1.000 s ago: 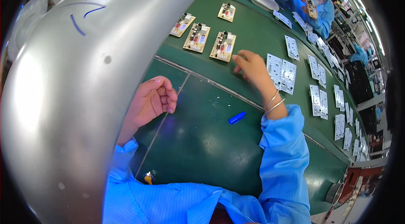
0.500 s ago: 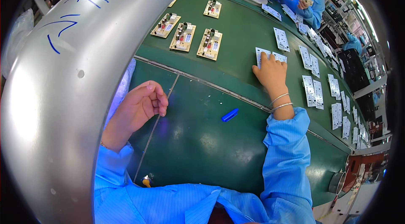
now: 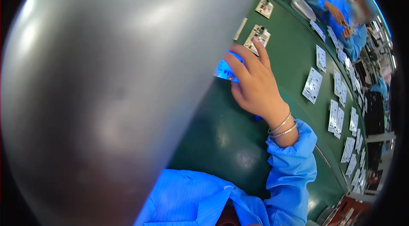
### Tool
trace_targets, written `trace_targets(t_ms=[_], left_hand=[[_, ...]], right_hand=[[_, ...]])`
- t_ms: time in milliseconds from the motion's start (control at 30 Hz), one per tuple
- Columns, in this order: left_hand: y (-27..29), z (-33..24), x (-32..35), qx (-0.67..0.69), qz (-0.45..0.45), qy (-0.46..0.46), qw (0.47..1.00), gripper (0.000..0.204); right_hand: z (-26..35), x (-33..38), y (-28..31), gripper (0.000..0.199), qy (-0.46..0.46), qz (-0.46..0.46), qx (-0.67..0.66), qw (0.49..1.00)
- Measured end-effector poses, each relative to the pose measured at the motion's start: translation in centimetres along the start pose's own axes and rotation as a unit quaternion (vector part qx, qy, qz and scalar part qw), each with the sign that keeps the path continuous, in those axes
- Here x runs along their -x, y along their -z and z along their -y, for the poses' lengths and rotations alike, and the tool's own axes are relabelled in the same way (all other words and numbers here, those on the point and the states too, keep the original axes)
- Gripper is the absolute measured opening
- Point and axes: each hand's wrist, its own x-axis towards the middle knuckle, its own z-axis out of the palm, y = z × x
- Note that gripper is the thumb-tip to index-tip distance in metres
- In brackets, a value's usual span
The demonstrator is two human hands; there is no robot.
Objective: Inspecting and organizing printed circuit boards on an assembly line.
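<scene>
Holding blue-lit PCB (image 3: 225, 71) w/ R hand (image 3: 260, 89), fingers (image 3: 265, 55) loosely spread.

The premises are presenting as an electronics assembly workshop. Numerous pale circuit boards (image 3: 312, 85) are lying along a long green work surface (image 3: 294, 58), and tan boards (image 3: 264, 9) are bearing mounted components. A co-worker (image 3: 360, 38) in blue workwear is handling a small item nearby. Strip lights (image 3: 393, 61) are glowing along the room.
</scene>
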Motion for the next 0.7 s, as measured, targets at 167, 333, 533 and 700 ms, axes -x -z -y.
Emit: trace_targets(t_ms=[167,333,533,700], left_hand=[[2.5,-1.8,-0.5,-0.037,0.038,0.061,0.997,0.067],[2.6,-2.8,-0.4,0.076,-0.062,0.183,0.978,0.058],[1.7,-1.6,1.7,0.104,-0.106,0.226,0.963,0.057],[2.0,-1.8,1.0,0.096,-0.112,0.148,0.978,0.057]], right_hand=[[1.7,-2.0,0.5,0.039,0.052,-0.047,0.024,0.997],[-0.3,-1.7,0.3,0.049,-0.028,-0.188,0.038,0.981],[-1.0,0.1,-0.4,0.059,-0.088,-0.127,-0.076,0.985],[-0.6,0.7,-0.3,0.064,-0.095,-0.101,-0.138,0.981]])
